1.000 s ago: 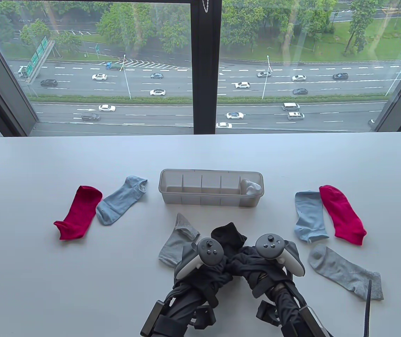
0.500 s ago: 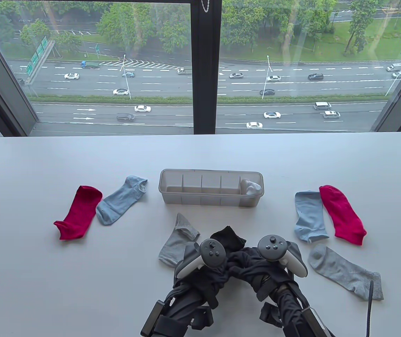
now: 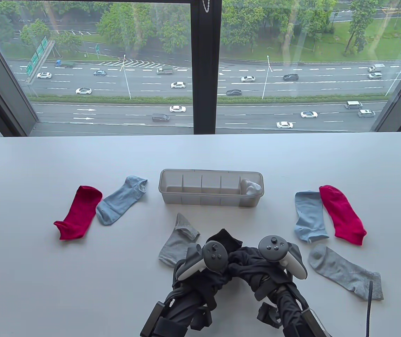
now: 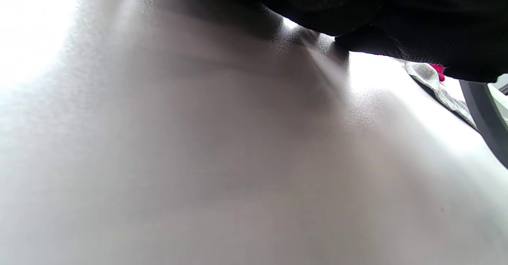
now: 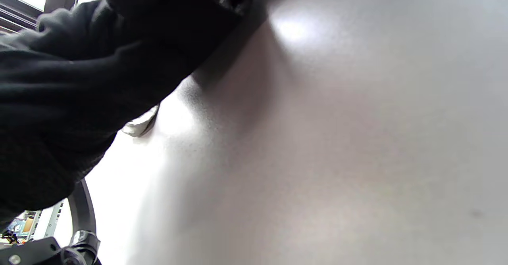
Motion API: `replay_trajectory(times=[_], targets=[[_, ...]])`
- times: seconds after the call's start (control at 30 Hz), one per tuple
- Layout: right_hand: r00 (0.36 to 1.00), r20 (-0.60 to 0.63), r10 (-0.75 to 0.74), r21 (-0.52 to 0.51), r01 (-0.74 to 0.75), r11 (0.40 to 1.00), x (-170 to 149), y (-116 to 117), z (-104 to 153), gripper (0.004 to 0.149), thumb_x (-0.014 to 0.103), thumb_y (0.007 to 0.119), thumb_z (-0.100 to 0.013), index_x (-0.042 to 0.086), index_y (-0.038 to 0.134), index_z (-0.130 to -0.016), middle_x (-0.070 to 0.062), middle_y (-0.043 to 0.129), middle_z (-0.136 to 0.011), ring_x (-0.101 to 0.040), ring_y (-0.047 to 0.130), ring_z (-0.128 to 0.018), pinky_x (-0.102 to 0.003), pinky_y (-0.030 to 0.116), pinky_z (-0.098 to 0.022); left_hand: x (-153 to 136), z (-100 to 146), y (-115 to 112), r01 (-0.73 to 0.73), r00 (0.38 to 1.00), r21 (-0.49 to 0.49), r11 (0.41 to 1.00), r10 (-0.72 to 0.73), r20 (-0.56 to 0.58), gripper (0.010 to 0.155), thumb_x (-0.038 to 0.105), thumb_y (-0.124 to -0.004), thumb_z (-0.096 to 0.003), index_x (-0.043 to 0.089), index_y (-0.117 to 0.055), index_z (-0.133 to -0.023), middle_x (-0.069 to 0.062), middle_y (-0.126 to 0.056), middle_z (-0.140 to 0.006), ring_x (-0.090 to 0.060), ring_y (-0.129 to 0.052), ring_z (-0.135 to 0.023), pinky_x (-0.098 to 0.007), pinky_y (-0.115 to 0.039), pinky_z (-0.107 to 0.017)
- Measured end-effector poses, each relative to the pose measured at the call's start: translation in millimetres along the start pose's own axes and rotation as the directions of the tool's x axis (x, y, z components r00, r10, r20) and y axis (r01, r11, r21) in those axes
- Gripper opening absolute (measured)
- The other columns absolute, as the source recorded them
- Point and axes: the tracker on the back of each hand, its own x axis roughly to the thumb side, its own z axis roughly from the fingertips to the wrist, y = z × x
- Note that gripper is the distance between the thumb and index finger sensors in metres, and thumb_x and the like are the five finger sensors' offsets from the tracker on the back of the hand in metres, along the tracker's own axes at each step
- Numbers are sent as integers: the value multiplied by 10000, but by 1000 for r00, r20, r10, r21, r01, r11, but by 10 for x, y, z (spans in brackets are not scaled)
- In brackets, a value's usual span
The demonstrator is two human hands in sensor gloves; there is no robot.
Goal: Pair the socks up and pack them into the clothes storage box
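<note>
A white table stands before a window overlooking a busy road.

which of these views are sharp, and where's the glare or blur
Table view: sharp and evenly daylit, socks and storage box crisp. Left wrist view: table soft and smeared, blown-out glare top left. Right wrist view: dark glove fabric fills the left, a bright glare patch on the table near the top, surface out of focus.

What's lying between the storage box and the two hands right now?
In the table view, only a black sock lies between the storage box and the left hand and right hand; its near end runs under them.
</note>
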Motion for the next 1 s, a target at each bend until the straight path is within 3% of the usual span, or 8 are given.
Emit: replay_trajectory(times=[0.2, 0.3, 0.43, 0.57, 0.67, 0.77, 0.83, 1.0], targets=[[999, -20, 36, -34, -37, 999, 13, -23, -4, 397, 415, 557, -600, 233, 636, -944, -119, 265, -1151, -354, 62, -1044, -548, 84, -753, 0, 2, 17, -6, 1000, 27, 1000, 5, 8, 448, 314, -699, -518, 67, -607, -880, -150, -353, -1116, -441, -310, -1068, -680, -125, -744], [999, 17, -49, 15, 49, 999, -4, -10, 1, 578, 506, 641, -549, 243, 543, -1055, -153, 210, -1162, -375, 15, -1032, -555, 40, -737, -58, 5, 44, -59, 998, 12, 998, 59, 9, 446, 337, -638, -527, 44, -598, -859, -147, -360, -1111, -438, -312, -1066, -683, -122, -739], [1000, 3, 27, 4, -27, 1000, 42, -9, -11, 449, 459, 625, -563, 248, 665, -958, -112, 222, -1166, -362, 22, -1039, -574, 60, -742, -44, 16, 40, -38, 999, 9, 999, 38, -11, 472, 366, -633, -513, 27, -564, -834, -162, -330, -1095, -450, -301, -1048, -678, -110, -734], [1000, 2, 0, 6, 0, 1000, 24, -3, -9, 435, 465, 569, -579, 220, 689, -917, -95, 235, -1160, -354, 24, -1041, -564, 49, -742, 20, 55, 77, 10, 1000, 79, 997, -10, 3, 571, 331, -692, -518, 193, -410, -994, -151, -293, -1113, -447, -327, -1054, -679, -114, -746], [1000, -1, -24, 0, 24, 1000, 15, -6, -8, 446, 471, 558, -587, 216, 674, -934, -106, 232, -1159, -359, 13, -1036, -555, 40, -742, 53, 75, 111, 16, 999, 135, 991, -20, 25, 476, 289, -693, -521, 77, -596, -936, -136, -410, -1104, -434, -405, -1052, -680, -155, -757], [1000, 7, -4, -18, 4, 1000, 23, -14, 0, 561, 500, 616, -571, 295, 491, -1077, -112, 195, -1173, -372, 18, -1040, -571, 64, -749, 12, 68, 85, 23, 1000, 48, 999, -24, 11, 480, 317, -619, -526, 19, -560, -897, -151, -371, -1103, -439, -358, -1058, -686, -130, -748], [1000, 8, -24, -6, 24, 1000, 37, -13, -5, 453, 458, 617, -590, 277, 604, -1005, -95, 210, -1172, -360, 15, -1044, -582, 64, -748, 0, 53, 55, 24, 1000, -2, 1000, -24, -6, 498, 357, -589, -515, 6, -539, -864, -163, -329, -1099, -453, -326, -1050, -691, -113, -732], [1000, 0, 23, -20, -23, 1000, 75, -8, -10, 413, 441, 567, -621, 186, 712, -911, -72, 278, -1167, -341, 54, -1061, -581, 93, -758, 76, 65, 44, 131, 988, 21, 991, -129, -81, 508, 363, -739, -490, 66, -552, -858, -152, -272, -1110, -435, -269, -1065, -692, -90, -737]])
